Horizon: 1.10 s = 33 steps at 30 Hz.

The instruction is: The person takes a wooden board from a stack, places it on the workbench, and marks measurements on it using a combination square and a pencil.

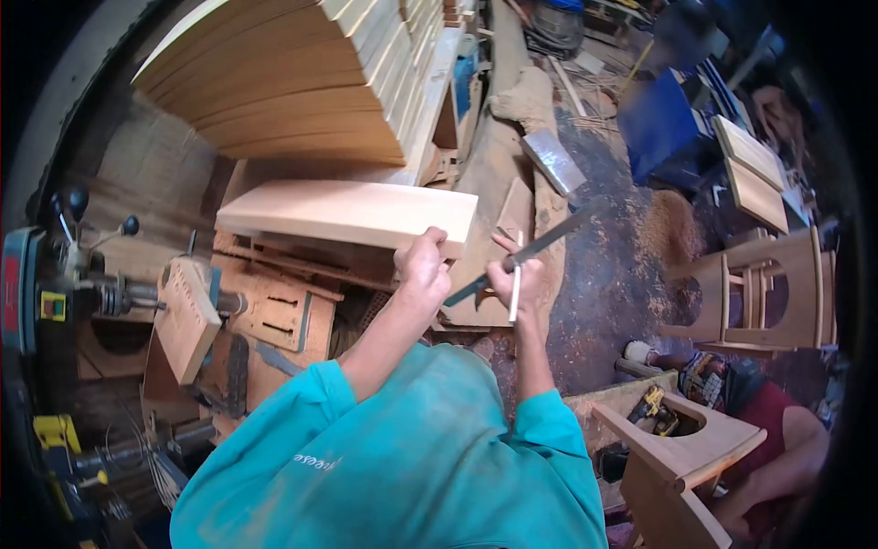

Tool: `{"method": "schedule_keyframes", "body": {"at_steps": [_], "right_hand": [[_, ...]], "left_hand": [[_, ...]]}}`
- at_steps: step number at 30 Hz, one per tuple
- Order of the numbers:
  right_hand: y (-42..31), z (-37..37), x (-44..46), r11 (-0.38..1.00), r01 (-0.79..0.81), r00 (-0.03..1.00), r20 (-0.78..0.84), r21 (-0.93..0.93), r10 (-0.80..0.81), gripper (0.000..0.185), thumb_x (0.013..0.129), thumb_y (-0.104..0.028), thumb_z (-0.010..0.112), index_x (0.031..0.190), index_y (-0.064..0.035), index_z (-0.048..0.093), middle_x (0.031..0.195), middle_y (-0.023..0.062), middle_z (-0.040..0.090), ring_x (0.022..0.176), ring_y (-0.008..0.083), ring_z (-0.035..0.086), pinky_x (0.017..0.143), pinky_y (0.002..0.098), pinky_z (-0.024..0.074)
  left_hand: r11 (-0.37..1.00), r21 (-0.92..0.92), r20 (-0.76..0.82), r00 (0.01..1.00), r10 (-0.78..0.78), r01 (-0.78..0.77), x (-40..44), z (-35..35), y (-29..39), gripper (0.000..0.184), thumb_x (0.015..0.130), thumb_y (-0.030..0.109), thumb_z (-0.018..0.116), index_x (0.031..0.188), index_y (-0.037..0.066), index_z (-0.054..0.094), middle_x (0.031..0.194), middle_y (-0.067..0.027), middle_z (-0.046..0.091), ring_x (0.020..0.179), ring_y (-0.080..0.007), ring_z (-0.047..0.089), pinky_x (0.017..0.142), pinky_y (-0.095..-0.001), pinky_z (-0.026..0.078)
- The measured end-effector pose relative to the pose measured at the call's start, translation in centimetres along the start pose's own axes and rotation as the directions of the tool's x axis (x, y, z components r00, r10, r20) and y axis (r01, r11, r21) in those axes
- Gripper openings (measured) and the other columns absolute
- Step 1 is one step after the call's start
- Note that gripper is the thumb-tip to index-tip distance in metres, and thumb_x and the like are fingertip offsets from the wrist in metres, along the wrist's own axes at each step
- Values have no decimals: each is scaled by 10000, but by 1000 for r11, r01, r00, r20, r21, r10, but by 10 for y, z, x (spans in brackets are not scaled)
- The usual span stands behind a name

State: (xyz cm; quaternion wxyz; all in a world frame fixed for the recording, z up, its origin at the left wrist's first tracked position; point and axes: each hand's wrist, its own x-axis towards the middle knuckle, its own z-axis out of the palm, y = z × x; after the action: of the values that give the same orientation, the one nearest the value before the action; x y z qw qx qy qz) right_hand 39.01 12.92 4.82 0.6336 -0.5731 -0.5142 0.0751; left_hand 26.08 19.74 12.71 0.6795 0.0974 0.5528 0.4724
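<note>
My left hand point(422, 263) grips the right end of a pale wooden board point(343, 210), its thumb on top. The board lies across in front of a tall stack of boards point(274, 78). To the right of it, my right hand point(519, 279) is closed around a long dark metal strip point(553, 236), which may be a ruler or a square's blade. A thin whitish stick point(515, 297), like a pencil, is in the same hand. The strip slants from lower left to upper right, apart from the board. My right fingers partly hide the strip's middle.
A machine with a chuck and knobbed levers point(110, 297) stands at the left beside a drilled wood piece point(185, 316). A metal block point(553, 162) rests on a rough timber slab. Lower right, another person point(796, 435) is near a wooden stool point(704, 439) and a yellow drill point(651, 407).
</note>
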Motion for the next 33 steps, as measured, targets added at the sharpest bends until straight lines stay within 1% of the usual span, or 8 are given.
{"method": "schedule_keyframes", "body": {"at_steps": [2, 8, 18, 22, 24, 28, 30, 33], "right_hand": [[-33, 3, 14, 963, -241, 962, 102, -124, 254, 359, 667, -114, 671, 1016, -33, 690, 416, 27, 479, 417, 129, 550, 474, 296, 464], [-11, 20, 27, 937, 253, 950, 247, -240, -193, 554, 629, -202, 751, 1170, -147, 643, 456, 10, 485, 398, 142, 509, 436, 306, 414], [7, 44, 51, 998, -15, 980, 199, 59, 3, 438, 660, -66, 711, 1093, -37, 655, 512, 19, 509, 471, 106, 508, 485, 258, 415], [-11, 46, 66, 988, -146, 971, 184, -43, 152, 301, 732, -103, 727, 998, 20, 656, 577, 28, 556, 513, 84, 519, 498, 234, 412], [-4, 51, 65, 970, -236, 959, 177, 64, 222, 283, 758, -97, 725, 993, 41, 650, 593, 9, 565, 527, 64, 517, 489, 216, 392], [-14, 54, 66, 944, -309, 945, 145, 118, 292, 282, 782, -96, 702, 1017, 50, 648, 643, 13, 598, 552, 69, 531, 512, 219, 423], [3, 51, 69, 974, -226, 969, 99, -19, 227, 283, 801, -134, 698, 1016, 46, 655, 643, 16, 602, 566, 82, 535, 535, 230, 431], [2, 53, 83, 940, -336, 933, 111, -68, 341, 298, 825, -194, 686, 992, 52, 661, 611, -1, 569, 558, 76, 512, 504, 239, 393]], "left_hand": [[1000, 7, 25, 999, 20, -20, 0, 1, 1, 325, 762, -52, 615, 1068, -36, 505, 1024, -115, 560, 978, -268, 569, 848, -480, 476], [993, 14, 123, 986, 117, -120, -10, 3, 21, 324, 801, -21, 636, 1103, -26, 517, 1011, -108, 601, 944, -227, 596, 880, -401, 443], [993, -36, 204, 972, 115, -110, 3, -20, 39, 168, 884, 123, 600, 1003, 9, 572, 1020, -117, 606, 950, -226, 603, 823, -357, 487], [973, 88, 245, 951, 188, -215, 29, -106, 91, 194, 933, 137, 498, 1042, -8, 567, 1055, -165, 631, 998, -245, 623, 906, -376, 503], [941, 198, 53, 962, 268, -273, 76, -182, 117, 197, 937, 115, 479, 1068, -5, 565, 1026, -163, 645, 974, -242, 635, 901, -364, 509], [781, 176, -25, 790, 612, -599, 154, -201, 181, 322, 903, 272, 612, 1080, 4, 588, 1058, -92, 625, 982, -161, 590, 861, -289, 470], [530, 373, 3, 572, 820, -762, 181, -183, 227, 629, 868, 454, 623, 1240, -39, 500, 1255, -172, 518, 1205, -259, 461, 1029, -368, 344], [425, 280, 33, 451, 892, -861, 264, -177, 272, 683, 859, 492, 616, 1231, -66, 486, 1233, -190, 527, 1166, -267, 485, 1014, -358, 348]]}}
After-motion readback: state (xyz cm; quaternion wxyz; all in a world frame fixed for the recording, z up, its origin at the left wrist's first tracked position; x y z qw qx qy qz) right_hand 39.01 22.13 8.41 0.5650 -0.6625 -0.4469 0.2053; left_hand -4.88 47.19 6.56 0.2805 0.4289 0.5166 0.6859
